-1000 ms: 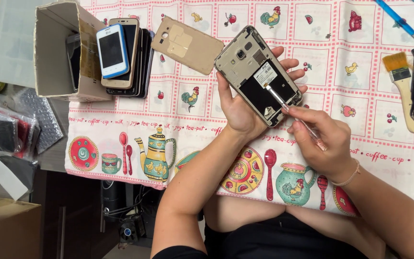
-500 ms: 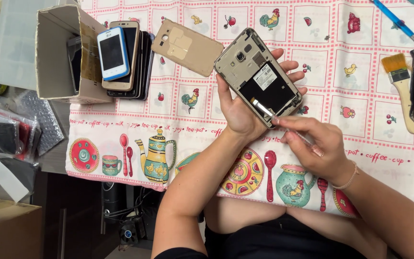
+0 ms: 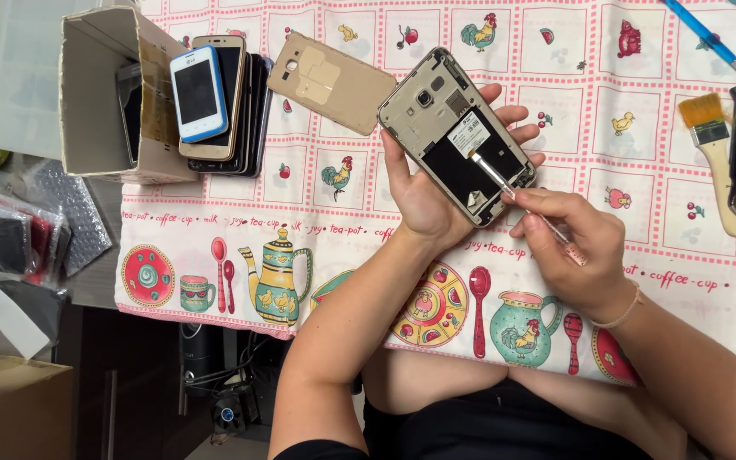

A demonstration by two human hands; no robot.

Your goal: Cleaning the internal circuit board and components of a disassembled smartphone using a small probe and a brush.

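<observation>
Head view: left hand (image 3: 423, 200) clamped the open phone (image 3: 457, 136); right hand (image 3: 577, 251) pinched a brush (image 3: 517, 200), sweeping its bay; next probably called for light strokes toward 11 o'clock.

I note the opened phone (image 3: 456, 135): matt grey plastic frame, black inner bay. Slim tool (image 3: 517, 200) reads as bright metal. Detached back cover (image 3: 331, 83): matt tan plastic. Tablecloth (image 3: 555, 77): smooth printed cloth. Paintbrush (image 3: 717, 162): pale wood handle.
</observation>
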